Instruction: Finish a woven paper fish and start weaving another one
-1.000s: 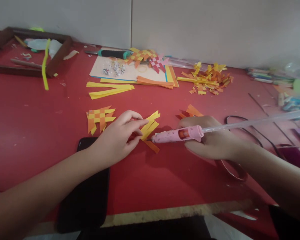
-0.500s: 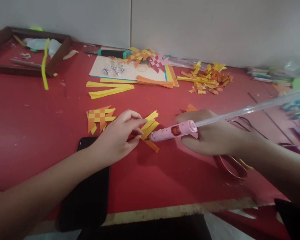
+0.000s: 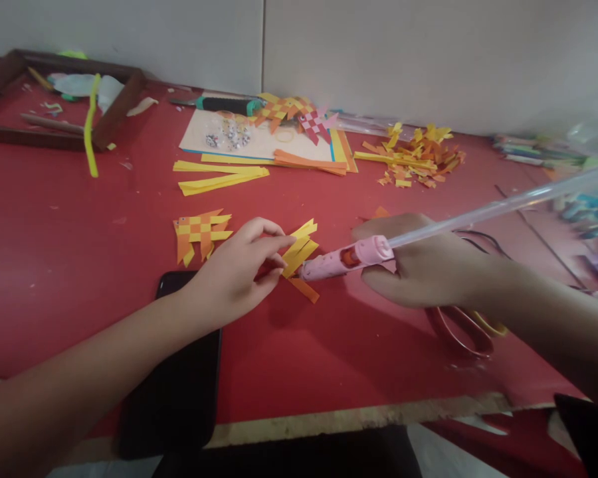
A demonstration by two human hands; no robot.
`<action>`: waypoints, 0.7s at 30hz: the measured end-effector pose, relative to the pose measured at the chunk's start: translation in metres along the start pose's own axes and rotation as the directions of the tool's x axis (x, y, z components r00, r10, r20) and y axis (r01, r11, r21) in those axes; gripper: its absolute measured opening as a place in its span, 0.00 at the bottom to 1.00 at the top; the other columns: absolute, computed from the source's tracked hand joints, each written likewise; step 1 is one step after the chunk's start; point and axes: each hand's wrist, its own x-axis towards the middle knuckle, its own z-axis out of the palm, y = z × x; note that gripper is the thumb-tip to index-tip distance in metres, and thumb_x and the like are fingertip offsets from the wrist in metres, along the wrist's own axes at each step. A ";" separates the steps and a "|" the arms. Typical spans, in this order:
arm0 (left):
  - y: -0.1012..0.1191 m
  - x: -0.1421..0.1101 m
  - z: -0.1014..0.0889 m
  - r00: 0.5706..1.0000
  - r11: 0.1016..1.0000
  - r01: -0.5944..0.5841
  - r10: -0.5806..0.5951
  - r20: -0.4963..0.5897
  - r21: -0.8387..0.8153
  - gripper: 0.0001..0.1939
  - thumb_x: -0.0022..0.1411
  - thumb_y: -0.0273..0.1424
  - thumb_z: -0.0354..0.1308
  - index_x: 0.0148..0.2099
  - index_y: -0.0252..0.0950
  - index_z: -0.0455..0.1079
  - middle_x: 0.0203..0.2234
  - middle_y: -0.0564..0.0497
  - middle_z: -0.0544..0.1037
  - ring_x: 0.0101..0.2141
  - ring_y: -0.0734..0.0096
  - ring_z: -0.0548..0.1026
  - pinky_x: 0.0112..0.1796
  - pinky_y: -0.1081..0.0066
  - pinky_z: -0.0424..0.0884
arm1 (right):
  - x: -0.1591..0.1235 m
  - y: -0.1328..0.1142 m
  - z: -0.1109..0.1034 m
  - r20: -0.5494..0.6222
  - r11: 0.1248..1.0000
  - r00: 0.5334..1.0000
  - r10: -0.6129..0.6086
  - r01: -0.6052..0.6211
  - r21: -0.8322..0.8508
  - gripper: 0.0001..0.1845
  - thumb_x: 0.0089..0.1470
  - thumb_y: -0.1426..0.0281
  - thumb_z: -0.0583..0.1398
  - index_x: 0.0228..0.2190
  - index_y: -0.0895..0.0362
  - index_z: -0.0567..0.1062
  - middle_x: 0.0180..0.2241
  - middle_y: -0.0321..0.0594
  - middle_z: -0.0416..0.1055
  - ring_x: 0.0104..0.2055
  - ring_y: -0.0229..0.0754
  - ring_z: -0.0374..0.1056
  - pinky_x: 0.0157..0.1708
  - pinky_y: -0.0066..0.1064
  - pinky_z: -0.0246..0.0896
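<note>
My left hand (image 3: 249,265) pinches a small woven piece of yellow and orange paper strips (image 3: 299,253) between thumb and fingers. My right hand (image 3: 413,265) is closed around a pink hot glue gun (image 3: 346,257) with a long clear glue stick (image 3: 493,206) sticking out of its back. The gun's nozzle meets the lower right side of the paper piece; whether glue comes out cannot be made out. Left of my left hand lies a finished-looking woven paper fish (image 3: 199,229) in yellow and orange.
A black phone (image 3: 179,385) lies under my left forearm. Scissors (image 3: 466,332) lie partly beneath my right wrist. Yellow strips (image 3: 224,179), a heap of paper scraps (image 3: 421,158), a cutter (image 3: 229,105) and a wooden frame (image 3: 119,113) are further back.
Both hands, the paper piece and the glue gun hold almost the same position. The whole view has shifted very slightly.
</note>
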 end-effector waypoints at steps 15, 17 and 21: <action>-0.001 0.000 0.001 1.000 1.000 -0.005 0.005 -0.007 -0.026 0.17 0.62 0.20 0.53 0.53 0.35 0.68 0.46 0.45 0.68 0.34 0.74 0.79 0.36 0.72 0.77 | -0.004 0.000 -0.001 0.022 0.999 0.999 0.026 -0.025 -0.035 0.08 0.43 0.76 0.51 0.18 0.55 0.57 0.17 0.30 0.55 0.19 0.32 0.51 0.22 0.28 0.46; -0.001 0.000 0.001 1.000 0.999 -0.009 0.009 -0.013 -0.034 0.17 0.62 0.20 0.53 0.53 0.36 0.68 0.45 0.46 0.68 0.34 0.74 0.79 0.36 0.71 0.77 | -0.004 0.000 -0.001 0.020 0.997 0.998 0.061 -0.060 -0.045 0.07 0.43 0.74 0.52 0.19 0.55 0.57 0.17 0.31 0.58 0.19 0.33 0.53 0.21 0.28 0.47; 0.000 0.000 0.002 1.000 0.999 -0.015 0.014 -0.021 -0.052 0.17 0.62 0.20 0.52 0.52 0.36 0.67 0.45 0.46 0.68 0.33 0.74 0.78 0.36 0.71 0.76 | 0.001 -0.004 -0.005 0.091 0.983 0.986 0.143 -0.130 -0.131 0.06 0.44 0.71 0.52 0.19 0.56 0.60 0.18 0.33 0.63 0.20 0.34 0.56 0.21 0.28 0.46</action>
